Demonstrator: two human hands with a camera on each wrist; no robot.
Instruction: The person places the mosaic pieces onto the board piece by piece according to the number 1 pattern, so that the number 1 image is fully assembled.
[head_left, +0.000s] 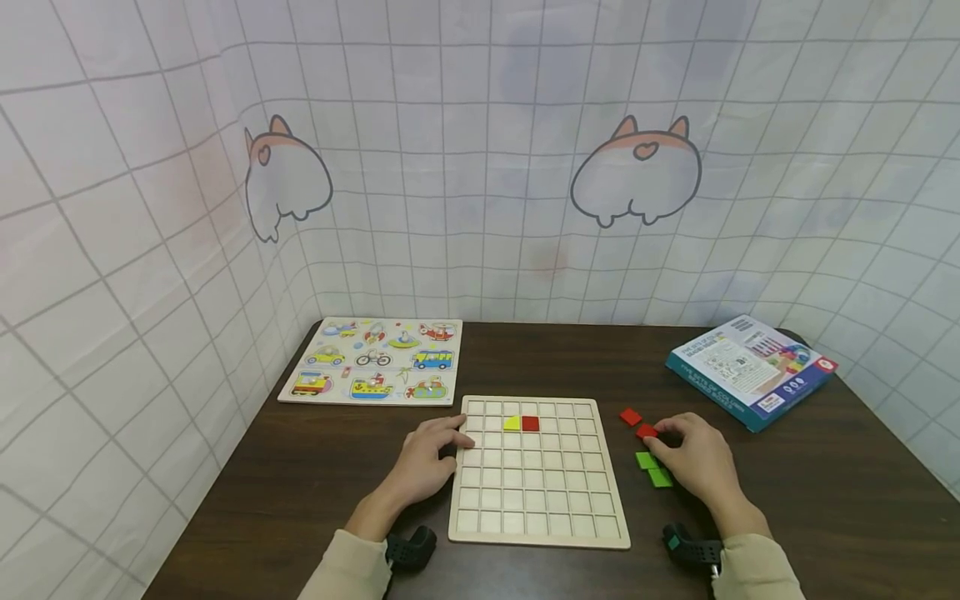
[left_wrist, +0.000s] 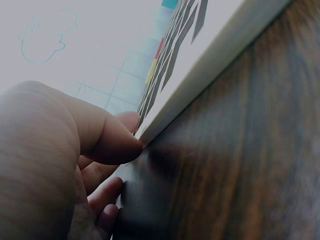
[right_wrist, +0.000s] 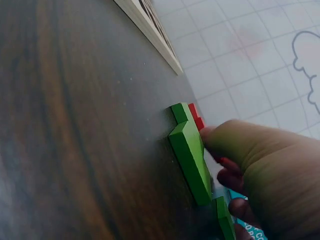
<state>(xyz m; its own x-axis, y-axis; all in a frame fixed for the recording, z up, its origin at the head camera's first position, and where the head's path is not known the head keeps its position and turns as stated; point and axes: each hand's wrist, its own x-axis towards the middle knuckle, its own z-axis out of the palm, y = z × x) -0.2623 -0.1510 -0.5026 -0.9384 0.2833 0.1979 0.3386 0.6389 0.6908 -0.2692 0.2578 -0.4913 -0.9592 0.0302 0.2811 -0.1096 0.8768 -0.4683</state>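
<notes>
Toward the frame's lower right, the right hand (head_left: 699, 458) pinches a red tile (head_left: 646, 431), the board (head_left: 542, 480) lying leftward.

The worktop (head_left: 540, 358) looked like grained wood with a faint sheen. The board (head_left: 536, 479) was matt, smooth-edged wood. At three o'clock from it, the tiles (head_left: 661, 478) looked smoothly painted; at two, the box (head_left: 750, 367) seemed glossy printed card. The cloth (head_left: 510, 208) at twelve was creased and matt.
</notes>
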